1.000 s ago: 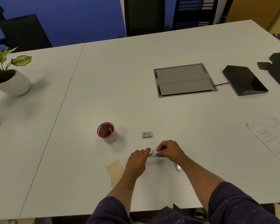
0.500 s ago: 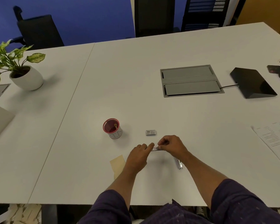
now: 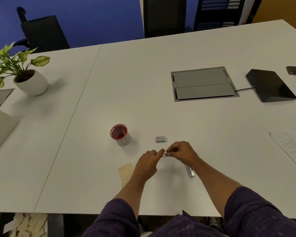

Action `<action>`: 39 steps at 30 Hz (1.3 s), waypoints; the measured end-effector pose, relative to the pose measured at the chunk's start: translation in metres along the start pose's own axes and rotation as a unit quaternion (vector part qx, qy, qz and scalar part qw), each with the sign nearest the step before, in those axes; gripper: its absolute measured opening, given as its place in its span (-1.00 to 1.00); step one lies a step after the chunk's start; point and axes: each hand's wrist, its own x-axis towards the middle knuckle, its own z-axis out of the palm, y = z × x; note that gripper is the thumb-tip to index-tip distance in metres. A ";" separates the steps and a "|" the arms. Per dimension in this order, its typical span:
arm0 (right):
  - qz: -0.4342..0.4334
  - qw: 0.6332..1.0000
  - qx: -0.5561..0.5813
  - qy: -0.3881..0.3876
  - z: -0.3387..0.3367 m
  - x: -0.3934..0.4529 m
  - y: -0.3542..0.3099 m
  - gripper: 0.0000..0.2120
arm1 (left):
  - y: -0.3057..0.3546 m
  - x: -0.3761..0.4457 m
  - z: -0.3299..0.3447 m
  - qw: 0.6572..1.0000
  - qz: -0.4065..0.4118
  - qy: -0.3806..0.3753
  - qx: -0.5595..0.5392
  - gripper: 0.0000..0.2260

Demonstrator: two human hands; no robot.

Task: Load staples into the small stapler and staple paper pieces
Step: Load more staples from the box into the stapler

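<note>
Your left hand (image 3: 148, 162) and right hand (image 3: 182, 152) meet over the white table (image 3: 161, 82), both pinching a small silvery piece (image 3: 164, 154) between their curled fingertips; it is too small to tell whether it is the stapler or a strip of staples. A slim metal part (image 3: 190, 171) lies on the table just beside your right wrist. Just beyond your hands sits a small staple box (image 3: 160, 139) with a barcode label, its print too tiny to read. A beige paper piece (image 3: 126, 170) lies beside your left forearm. The red-rimmed cup (image 3: 120, 134) stands to the left, and the printed sheet (image 3: 292, 144) at the right edge carries lines of unreadable text.
</note>
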 end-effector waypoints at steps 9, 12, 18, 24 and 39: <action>-0.022 1.000 0.017 0.012 0.002 -0.003 -0.005 -0.85 | -0.005 0.000 -0.003 1.000 -0.005 0.010 -0.013 -0.40; -0.026 0.999 0.027 0.013 0.001 -0.004 -0.005 -0.86 | -0.007 -0.002 -0.002 1.000 -0.006 0.010 -0.013 -0.40; -0.034 0.996 0.081 0.012 0.000 -0.007 -0.008 -0.87 | -0.005 -0.004 -0.004 1.000 -0.003 0.022 -0.013 -0.42; -0.082 0.995 0.017 0.062 -0.003 -0.008 0.004 -0.87 | -0.007 -0.006 -0.008 0.999 0.003 0.035 0.009 -0.42; -0.135 0.990 0.003 0.050 0.006 -0.009 -0.003 -0.86 | -0.008 -0.006 -0.007 0.999 0.007 0.040 0.004 -0.42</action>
